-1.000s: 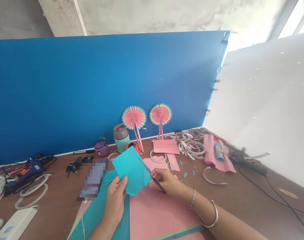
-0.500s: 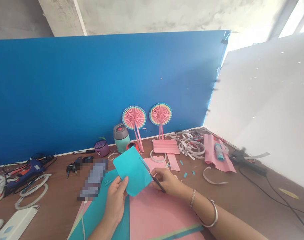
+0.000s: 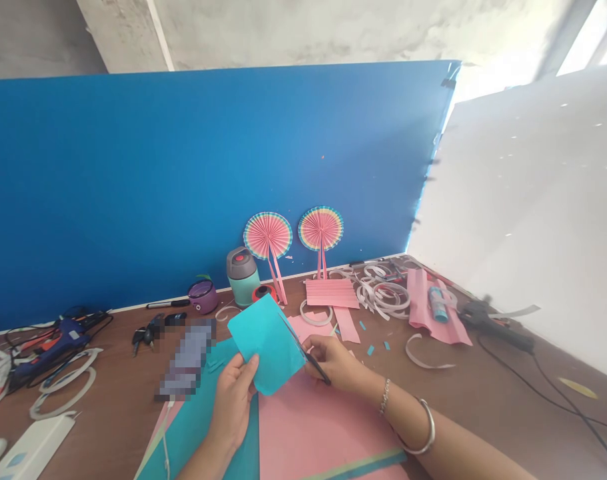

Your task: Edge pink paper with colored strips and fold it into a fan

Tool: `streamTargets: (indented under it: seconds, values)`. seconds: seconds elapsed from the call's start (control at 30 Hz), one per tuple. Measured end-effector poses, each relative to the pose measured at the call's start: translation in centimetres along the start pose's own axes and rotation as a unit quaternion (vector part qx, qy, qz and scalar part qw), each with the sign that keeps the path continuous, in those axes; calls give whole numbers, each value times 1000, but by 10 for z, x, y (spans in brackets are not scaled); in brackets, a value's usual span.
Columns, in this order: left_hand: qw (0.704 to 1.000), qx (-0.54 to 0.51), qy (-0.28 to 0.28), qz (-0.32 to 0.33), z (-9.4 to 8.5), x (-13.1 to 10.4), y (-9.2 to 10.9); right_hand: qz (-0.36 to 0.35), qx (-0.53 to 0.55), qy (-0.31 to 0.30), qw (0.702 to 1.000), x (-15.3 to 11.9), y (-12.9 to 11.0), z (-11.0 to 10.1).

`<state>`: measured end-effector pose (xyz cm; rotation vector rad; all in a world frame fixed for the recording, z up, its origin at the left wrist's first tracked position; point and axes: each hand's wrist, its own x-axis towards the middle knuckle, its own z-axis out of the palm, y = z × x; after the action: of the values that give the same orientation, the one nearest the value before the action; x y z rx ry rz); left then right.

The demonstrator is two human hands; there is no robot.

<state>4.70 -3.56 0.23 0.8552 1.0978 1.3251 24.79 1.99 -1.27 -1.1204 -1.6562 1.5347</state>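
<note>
My left hand (image 3: 234,397) pinches the lower left edge of a turquoise sheet of paper (image 3: 266,343), thumb on top, and holds it tilted above the table. A pair of scissors (image 3: 316,367) is in my right hand (image 3: 333,363), fingers closed round the dark handles. Its blades lie along the sheet's right edge; I cannot tell whether they are apart. Beneath my hands lie a large pink sheet (image 3: 303,433) and a larger teal sheet (image 3: 183,437). Small turquoise scraps (image 3: 370,350) are scattered right of the scissors.
Two round pleated paper fans (image 3: 268,235) lean on the blue partition (image 3: 158,187). A flask (image 3: 244,283) and purple pot (image 3: 203,297) stand behind. Curled white strips (image 3: 383,297) and pleated pink paper (image 3: 332,293) lie at the back right. Glue guns (image 3: 66,343) with cables rest at both sides.
The turquoise sheet has shifted very slightly right and down against the scissors. Both hands keep their grip and have hardly moved.
</note>
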Motion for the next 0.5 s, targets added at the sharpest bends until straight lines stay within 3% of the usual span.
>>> streamTargets:
  seconds: [0.5]
  values:
    - [1000,-3,5,6,4,0,-1,-8,5,1,1000,-3,-4,1]
